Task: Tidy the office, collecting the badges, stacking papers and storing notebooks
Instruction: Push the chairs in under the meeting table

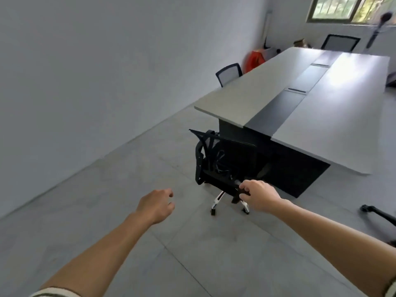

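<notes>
Striped sleeve cuff (55, 292) at the bottom edge; both bare forearms reach forward over the grey tiled floor (107, 189).

Left hand (155, 205): in the air, fingers loosely curled, holding nothing, touching nothing.

Right hand (259, 196): fingers wrapped round a dark part at the near side of the black mesh chair (225, 159) — which part of the frame cannot be told. The chair stands on a white star base (216, 202) at the near end of the long surface (334, 116), its seat toward it.

A second castor leg (377, 213), black, enters from the right edge.

Surface: pale grey top with a dark centre strip running its length.

Beyond: one mesh-backed chair (228, 72) at the left side, another (340, 42) at the far end, an orange object (254, 58) on the floor by the wall, a window (342, 7) above.

Badges, papers, notebooks — their position cannot be told from this view. The picture is blurred; no lettering can be read.
</notes>
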